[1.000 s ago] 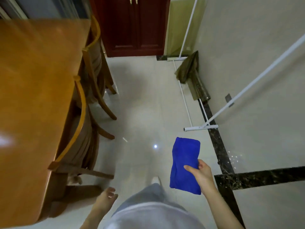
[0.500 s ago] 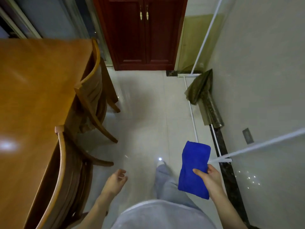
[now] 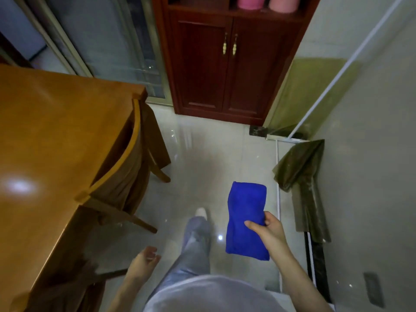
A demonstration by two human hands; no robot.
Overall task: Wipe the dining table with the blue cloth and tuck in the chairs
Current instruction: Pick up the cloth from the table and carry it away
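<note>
Blue cloth (image 3: pixel 245 219), soft folded oblong, pinched by rt hand (image 3: pixel 267 233).

no legible text, labels or numbers

The orange-brown wooden dining table (image 3: pixel 56 143) fills the left, with a curved-backed wooden chair (image 3: pixel 132 154) pushed in at its right edge near the far corner. Beyond that corner stands the dark red wooden cabinet (image 3: pixel 227 70). Right of the chair, above the pale tiled floor (image 3: pixel 202 154), the folded blue cloth (image 3: pixel 245 221) hangs from the right hand (image 3: pixel 270 233). The left hand (image 3: pixel 144 262) hovers off the same edge, nearer. A crumpled olive plastic sheet (image 3: pixel 301 176) lies further right.
</note>
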